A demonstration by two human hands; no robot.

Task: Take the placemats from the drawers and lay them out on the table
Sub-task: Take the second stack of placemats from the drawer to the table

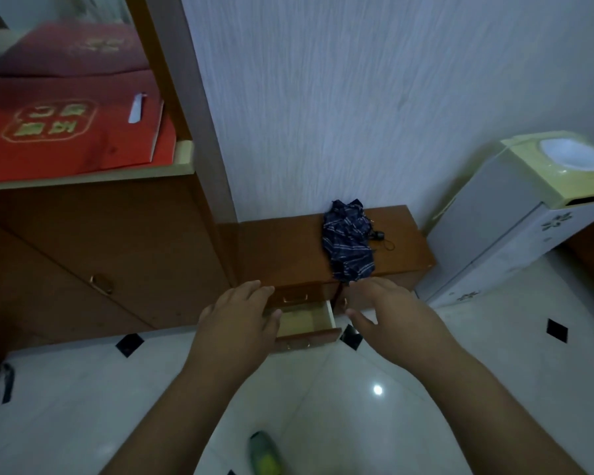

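A low brown wooden cabinet (288, 248) stands against the wall. Its lower drawer (309, 334) is pulled out, and the pale inside that shows holds nothing I can see. The upper drawer (294, 296) above it is closed. My left hand (240, 320) hovers over the left side of the pulled-out drawer with fingers straight and holds nothing. My right hand (391, 313) is stretched out to the right of the drawer, fingers spread, holding nothing. No placemat is visible.
A folded dark blue plaid umbrella (347, 245) lies on the low cabinet. A tall cabinet (100, 262) with red boxes (66, 128) on its shelf stands at left. A white water dispenser (515, 228) stands at right. A green shoe (264, 454) rests on the glossy tiled floor.
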